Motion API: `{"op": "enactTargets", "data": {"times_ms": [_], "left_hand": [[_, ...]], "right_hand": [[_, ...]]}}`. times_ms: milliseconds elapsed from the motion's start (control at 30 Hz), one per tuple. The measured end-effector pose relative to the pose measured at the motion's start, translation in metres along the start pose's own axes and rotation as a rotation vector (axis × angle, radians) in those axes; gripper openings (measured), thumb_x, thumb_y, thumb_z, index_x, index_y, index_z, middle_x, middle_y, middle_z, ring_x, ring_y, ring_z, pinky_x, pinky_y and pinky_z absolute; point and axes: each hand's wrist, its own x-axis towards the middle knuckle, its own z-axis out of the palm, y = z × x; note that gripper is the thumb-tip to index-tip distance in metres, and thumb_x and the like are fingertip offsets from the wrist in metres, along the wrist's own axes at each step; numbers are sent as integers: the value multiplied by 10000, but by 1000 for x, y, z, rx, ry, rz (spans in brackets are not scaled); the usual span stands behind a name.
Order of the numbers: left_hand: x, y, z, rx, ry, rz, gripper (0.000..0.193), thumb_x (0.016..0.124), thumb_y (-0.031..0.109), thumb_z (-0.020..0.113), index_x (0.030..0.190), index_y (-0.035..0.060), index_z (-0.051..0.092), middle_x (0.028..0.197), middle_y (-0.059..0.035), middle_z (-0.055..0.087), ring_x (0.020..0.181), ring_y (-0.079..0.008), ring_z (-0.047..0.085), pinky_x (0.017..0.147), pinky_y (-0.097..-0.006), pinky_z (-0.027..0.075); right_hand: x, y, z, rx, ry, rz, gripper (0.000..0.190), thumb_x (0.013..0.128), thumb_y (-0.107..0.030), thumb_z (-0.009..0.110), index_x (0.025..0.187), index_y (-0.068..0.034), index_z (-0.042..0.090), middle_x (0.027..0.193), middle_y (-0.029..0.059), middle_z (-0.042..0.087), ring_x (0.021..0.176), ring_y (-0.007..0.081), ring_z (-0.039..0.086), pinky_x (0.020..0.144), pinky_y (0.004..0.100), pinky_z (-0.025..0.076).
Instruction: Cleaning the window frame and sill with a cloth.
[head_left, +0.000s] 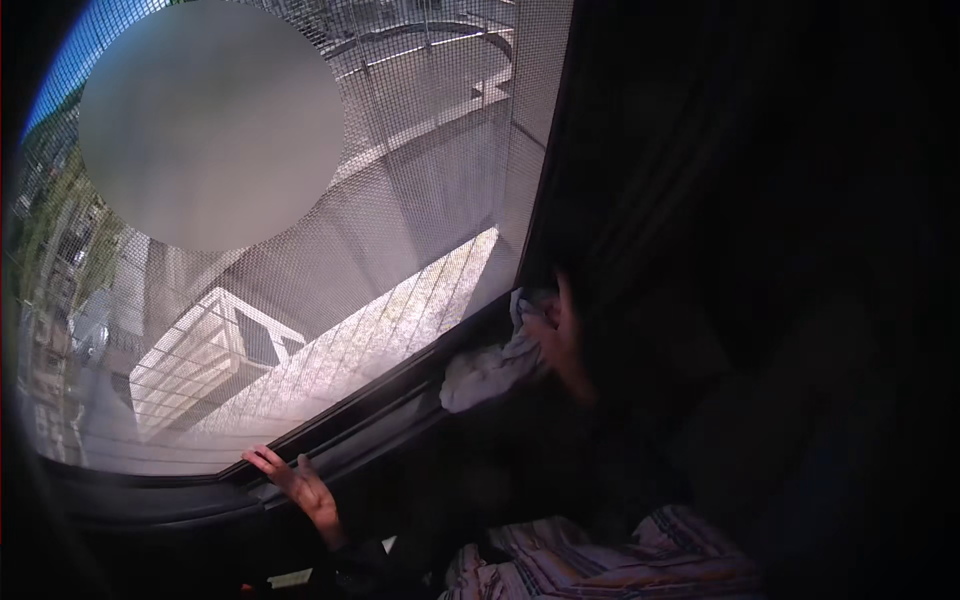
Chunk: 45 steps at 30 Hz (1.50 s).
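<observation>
My left hand (296, 484) rests with its fingers on the lower frame of a window fitted with a mesh screen (360, 247). Nothing shows in its grasp. Farther right, my right hand (559, 334) holds a pale, crumpled cloth (487, 375) against the dark window frame (405, 386), near the corner of the screen. Part of the cloth hangs along the sill track. Deep shadow hides much of the right hand's wrist and arm.
Striped fabric (600, 555) lies at the bottom of the view. Beyond the screen are a white-framed structure (217, 345), a sunlit strip of ground, a curved wall and greenery. The right side is very dark. A round blur covers the upper left.
</observation>
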Motion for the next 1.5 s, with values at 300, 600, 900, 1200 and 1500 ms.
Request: {"op": "enactTargets", "data": {"times_ms": [300,600,900,1200,1500], "left_hand": [[-19,-25,-26,-187,-18,29,769,960,162,585,1556,0,127,1622,-257,29,1511,-374,61,1209,-456,87],[-11,57,-20,25,-155,140,801,964,267,564,1569,37,94,1626,-243,36,1494,-441,70,1195,-514,119],[-22,19,-27,38,-196,-33,799,950,320,559,1578,83,125,1648,-161,68,1470,-488,125,1150,-604,141],[-14,3,-30,-350,211,-146,695,940,75,585,1517,-51,218,1572,-286,223,1473,-376,231,1194,-424,192],[40,-15,-35,-371,473,-509,659,994,217,530,1522,-28,221,1560,-275,265,1466,-357,259,1191,-397,217]], "right_hand": [[-7,-24,16,116,-170,45,917,879,-27,651,1552,15,29,1043,162,598,946,186,620,835,306,511],[-5,-16,4,286,-218,59,921,869,-16,653,1561,-8,46,972,130,605,886,158,596,827,291,500],[-30,-28,42,110,-347,-15,826,866,-20,632,1561,-55,187,939,98,600,818,139,586,785,298,507],[3,63,7,-200,-111,-83,651,958,-99,553,1531,-17,256,1026,122,599,974,192,581,884,328,468],[35,100,-25,-402,-108,-383,575,1013,-168,483,1520,-2,269,1376,229,469,1257,290,490,1057,388,394]]}}
